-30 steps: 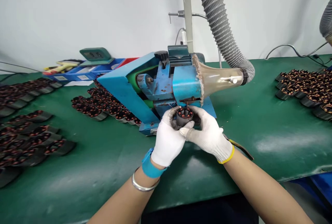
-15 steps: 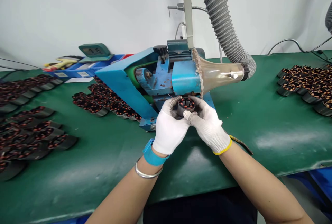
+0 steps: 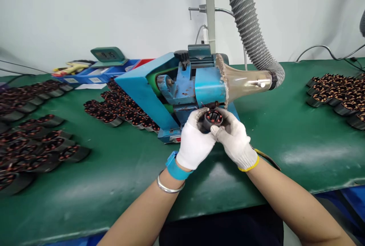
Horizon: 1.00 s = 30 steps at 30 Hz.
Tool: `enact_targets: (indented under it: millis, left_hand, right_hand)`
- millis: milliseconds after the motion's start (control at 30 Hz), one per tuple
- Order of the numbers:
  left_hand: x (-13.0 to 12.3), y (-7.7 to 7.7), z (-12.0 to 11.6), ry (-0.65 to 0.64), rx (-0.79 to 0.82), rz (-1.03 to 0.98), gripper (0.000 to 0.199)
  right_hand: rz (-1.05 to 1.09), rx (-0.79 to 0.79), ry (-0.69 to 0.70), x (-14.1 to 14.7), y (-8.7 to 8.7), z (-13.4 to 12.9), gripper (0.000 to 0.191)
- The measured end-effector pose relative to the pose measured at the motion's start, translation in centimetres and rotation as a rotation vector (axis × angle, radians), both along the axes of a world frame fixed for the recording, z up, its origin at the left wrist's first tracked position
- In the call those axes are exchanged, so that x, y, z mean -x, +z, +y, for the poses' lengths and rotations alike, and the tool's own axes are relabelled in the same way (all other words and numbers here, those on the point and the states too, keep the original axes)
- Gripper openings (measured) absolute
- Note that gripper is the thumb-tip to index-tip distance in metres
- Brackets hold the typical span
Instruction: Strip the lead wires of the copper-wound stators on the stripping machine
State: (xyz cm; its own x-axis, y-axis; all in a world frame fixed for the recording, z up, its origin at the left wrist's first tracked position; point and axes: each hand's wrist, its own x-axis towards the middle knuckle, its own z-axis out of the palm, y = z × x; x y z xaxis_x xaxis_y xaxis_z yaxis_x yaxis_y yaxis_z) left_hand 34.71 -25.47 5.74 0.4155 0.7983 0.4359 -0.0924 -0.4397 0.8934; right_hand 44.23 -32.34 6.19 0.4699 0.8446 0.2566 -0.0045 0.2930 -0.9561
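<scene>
Wall [image 3: 137,10]: white, behind the machine [image 3: 209,84].
Table [image 3: 128,185]: green, under the machine.
Ring [image 3: 212,120]: dark, reddish inside, open end up, just in front of the machine; contact with it cannot be told.
Left rings [image 3: 42,145]: clusters standing left of the machine, reddish ends up.
Right rings [image 3: 339,99]: well right of the machine, ends looking more coppery.
Progress: the held ring seems midway; left rings may remain and right rings may be done, neither certain.
Left hand [image 3: 196,137]: gloved, cupped round the ring's left side, forearm slanting toward the machine.
Right hand [image 3: 235,135]: gloved, round the right side, thumb at the near rim, forearm slanting in opposite.
Grip: both hands curled close, holding the ring between them.
</scene>
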Motion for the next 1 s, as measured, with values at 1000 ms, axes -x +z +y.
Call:
enact_targets:
  millis: [1000]
  left_hand:
    - [13.0, -3.6, 12.9, 0.614, -0.339, 1.019, 0.03]
  right_hand:
    - [-0.93, 0.28, 0.114, 1.8, -1.2, -2.2, 0.05]
